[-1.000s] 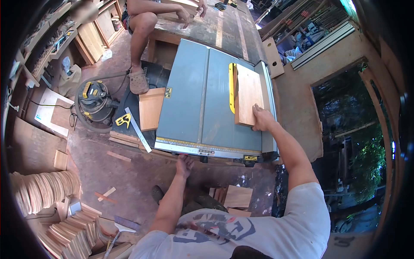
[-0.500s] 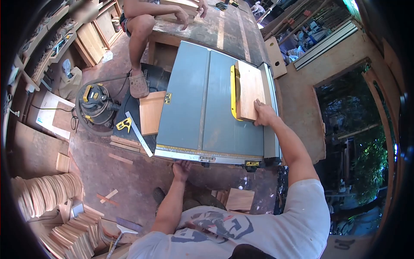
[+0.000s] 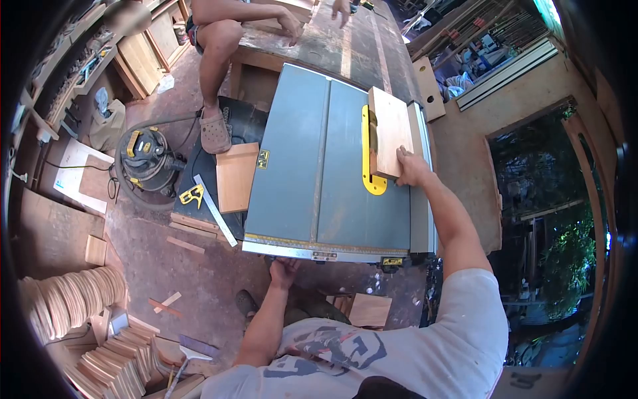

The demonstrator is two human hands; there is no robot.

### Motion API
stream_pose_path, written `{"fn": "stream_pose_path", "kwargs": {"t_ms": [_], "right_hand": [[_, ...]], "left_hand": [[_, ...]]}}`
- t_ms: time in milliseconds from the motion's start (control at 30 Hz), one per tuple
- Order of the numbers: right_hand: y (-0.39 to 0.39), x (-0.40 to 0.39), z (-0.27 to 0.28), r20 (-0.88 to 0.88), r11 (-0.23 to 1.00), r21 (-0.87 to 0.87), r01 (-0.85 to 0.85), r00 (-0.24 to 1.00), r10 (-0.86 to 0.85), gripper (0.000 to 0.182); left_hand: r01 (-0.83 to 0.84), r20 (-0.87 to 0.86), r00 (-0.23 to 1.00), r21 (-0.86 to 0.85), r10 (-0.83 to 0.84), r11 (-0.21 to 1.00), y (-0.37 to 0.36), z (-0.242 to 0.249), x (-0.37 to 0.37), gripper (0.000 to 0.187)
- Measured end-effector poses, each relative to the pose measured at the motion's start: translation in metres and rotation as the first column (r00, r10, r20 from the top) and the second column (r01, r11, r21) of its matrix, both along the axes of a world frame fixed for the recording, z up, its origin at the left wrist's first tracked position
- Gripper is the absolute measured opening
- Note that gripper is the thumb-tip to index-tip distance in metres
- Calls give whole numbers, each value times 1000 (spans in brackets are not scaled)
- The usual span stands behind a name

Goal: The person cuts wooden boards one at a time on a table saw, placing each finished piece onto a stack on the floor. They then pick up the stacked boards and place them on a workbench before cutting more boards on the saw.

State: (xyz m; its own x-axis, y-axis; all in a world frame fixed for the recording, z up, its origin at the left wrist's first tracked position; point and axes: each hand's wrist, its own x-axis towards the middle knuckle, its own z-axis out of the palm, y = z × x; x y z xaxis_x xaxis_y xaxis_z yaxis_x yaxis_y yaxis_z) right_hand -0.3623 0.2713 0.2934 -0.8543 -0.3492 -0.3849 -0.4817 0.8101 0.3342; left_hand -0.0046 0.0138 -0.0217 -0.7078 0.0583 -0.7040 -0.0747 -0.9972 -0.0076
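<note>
A thick light wooden board (image 3: pixel 392 130) lies on the grey table saw top (image 3: pixel 286 166), close along the rip fence (image 3: pixel 420 139). My right hand (image 3: pixel 413 166) grips the board's near right corner, thumb on top. Beside and partly under the board is the yellow throat plate (image 3: pixel 366 149); the blade cannot be made out. My left hand (image 3: pixel 284 267) is at the underside of the saw's front rail (image 3: pixel 286 249), its fingers partly hidden there.
Another person's leg and clog (image 3: pixel 215 133) are left of the saw, by a wooden piece (image 3: pixel 236 176) and a combination square (image 3: pixel 212 206). A shop vacuum (image 3: pixel 147 159) stands further left. Beyond the saw is a workbench (image 3: pixel 319 50). Stacked wooden pieces (image 3: pixel 73 296) sit lower left.
The board has slid away from me along the fence with my right hand, baring the throat plate's near end. My left hand stays by the front rail. The view has shifted slightly.
</note>
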Motion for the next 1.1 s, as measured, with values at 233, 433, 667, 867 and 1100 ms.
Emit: {"fn": "stream_pose_path", "kwargs": {"t_ms": [233, 433, 667, 867, 1100], "right_hand": [[-3, -38, -3, -31, 1000, -9, -12, 999, 12, 116], [-17, -112, -7, -66, 999, 41, -3, 998, 6, 107], [-20, -211, -38, -256, 998, -53, 12, 966, -26, 24], [-5, -196, 15, -299, 953, -303, 21, 947, -116, 50], [66, -67, 28, -355, 774, -630, -60, 909, -218, 42]], "left_hand": [[-11, 63, 998, -12, 12, 1000, 2, 3, -10, 31], [84, 104, 992, -85, -75, 993, -10, 16, -1, 23], [650, 588, 742, -748, -322, 133, -93, -66, 153, 41], [805, 938, 257, -342, -234, -484, -156, -93, 313, 41], [815, 800, 567, -511, -195, 272, -171, -47, 236, 42]]}}
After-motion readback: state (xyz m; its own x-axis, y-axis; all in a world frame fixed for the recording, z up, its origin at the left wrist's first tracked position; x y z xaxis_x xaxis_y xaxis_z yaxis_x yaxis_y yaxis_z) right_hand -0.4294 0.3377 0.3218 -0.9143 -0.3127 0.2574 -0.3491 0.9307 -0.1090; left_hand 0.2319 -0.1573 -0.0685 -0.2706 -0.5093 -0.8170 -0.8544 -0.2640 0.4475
